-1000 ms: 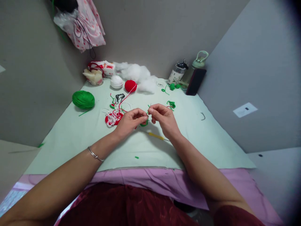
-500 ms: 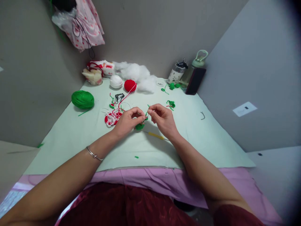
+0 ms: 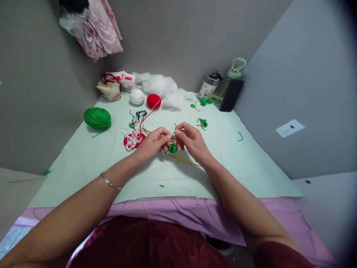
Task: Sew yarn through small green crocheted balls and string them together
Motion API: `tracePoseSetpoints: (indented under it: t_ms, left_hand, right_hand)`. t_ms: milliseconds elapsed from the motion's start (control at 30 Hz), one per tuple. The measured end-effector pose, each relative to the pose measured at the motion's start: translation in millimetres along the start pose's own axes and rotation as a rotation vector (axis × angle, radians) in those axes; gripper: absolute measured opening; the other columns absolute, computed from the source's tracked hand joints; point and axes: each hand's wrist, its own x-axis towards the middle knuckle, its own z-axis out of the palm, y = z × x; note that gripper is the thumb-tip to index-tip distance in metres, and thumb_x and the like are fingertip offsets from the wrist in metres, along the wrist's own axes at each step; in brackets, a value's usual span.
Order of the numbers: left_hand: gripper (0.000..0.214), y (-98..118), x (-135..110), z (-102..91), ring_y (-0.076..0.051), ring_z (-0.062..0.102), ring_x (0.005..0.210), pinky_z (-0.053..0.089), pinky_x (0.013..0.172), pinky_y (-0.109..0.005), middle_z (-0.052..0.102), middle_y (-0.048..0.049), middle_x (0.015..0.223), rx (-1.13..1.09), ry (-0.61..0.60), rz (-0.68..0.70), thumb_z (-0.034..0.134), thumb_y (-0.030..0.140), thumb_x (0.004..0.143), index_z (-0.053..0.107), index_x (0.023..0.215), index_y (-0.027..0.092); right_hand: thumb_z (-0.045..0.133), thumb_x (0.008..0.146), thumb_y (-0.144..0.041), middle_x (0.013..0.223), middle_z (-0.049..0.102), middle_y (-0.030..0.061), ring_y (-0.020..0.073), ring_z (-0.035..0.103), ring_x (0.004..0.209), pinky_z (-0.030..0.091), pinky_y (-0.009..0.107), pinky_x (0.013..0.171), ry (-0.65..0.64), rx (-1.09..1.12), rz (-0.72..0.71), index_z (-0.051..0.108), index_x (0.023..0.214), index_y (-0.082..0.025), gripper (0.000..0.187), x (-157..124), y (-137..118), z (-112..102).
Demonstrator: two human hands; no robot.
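My left hand (image 3: pixel 152 143) and my right hand (image 3: pixel 192 142) meet over the middle of the pale green cloth (image 3: pixel 83 163). Both pinch a small green crocheted piece (image 3: pixel 172 148) with short yarn ends sticking up between the fingertips. A yellow-handled crochet hook (image 3: pixel 184 160) lies on the cloth just under my right wrist. A red and white crocheted piece with loose white yarn (image 3: pixel 134 140) rests left of my left hand. Red yarn runs from it up to a red yarn ball (image 3: pixel 153 101).
A green yarn ball (image 3: pixel 97 118) sits at the left. At the back are a white ball (image 3: pixel 137 96), white stuffing (image 3: pixel 164 88), a snack cup (image 3: pixel 111 91), two bottles (image 3: pixel 220 87) and a dark phone (image 3: pixel 231 95). Green scraps (image 3: pixel 202 123) lie right of my hands.
My hands have drawn closer together and the green piece has been lifted up between the fingertips of both hands.
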Motion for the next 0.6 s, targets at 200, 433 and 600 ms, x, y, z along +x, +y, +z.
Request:
tracePoseSetpoints:
  t_ms: [200, 433, 600]
  left_hand:
    - [0.027, 0, -1, -4.7, -0.012, 0.059, 0.064, 0.05, 0.066, -0.029, 0.058, 0.0014, 0.076, 0.095, -0.117, -0.033, 0.062, 0.043, 0.091, 0.052, 0.087, 0.018]
    - [0.023, 4, 0, -9.9, -0.012, 0.058, 0.064, 0.046, 0.061, -0.028, 0.058, 0.0008, 0.076, 0.146, -0.128, -0.061, 0.062, 0.039, 0.089, 0.053, 0.085, 0.018]
    - [0.028, 1, 3, -10.4, -0.011, 0.057, 0.063, 0.043, 0.058, -0.026, 0.059, 0.0016, 0.075, 0.096, -0.066, -0.039, 0.07, 0.04, 0.085, 0.056, 0.093, 0.018]
  right_hand:
    - [0.06, 0.095, -0.047, 0.061, 0.052, -0.0059, 0.008, 0.044, 0.052, 0.034, 0.022, 0.05, -0.09, -0.163, -0.041, 0.054, 0.085, -0.019, 0.031, -1, 1, 1]
    - [0.063, 0.092, -0.048, 0.06, 0.047, -0.0064, 0.0088, 0.041, 0.056, 0.032, 0.023, 0.054, -0.115, -0.165, -0.037, 0.054, 0.082, -0.019, 0.032, 0, 0, 0]
    - [0.07, 0.087, -0.053, 0.06, 0.053, -0.0056, 0.0072, 0.041, 0.051, 0.031, 0.022, 0.049, -0.022, 0.023, 0.019, 0.057, 0.085, -0.018, 0.037, 2, -2, -3]
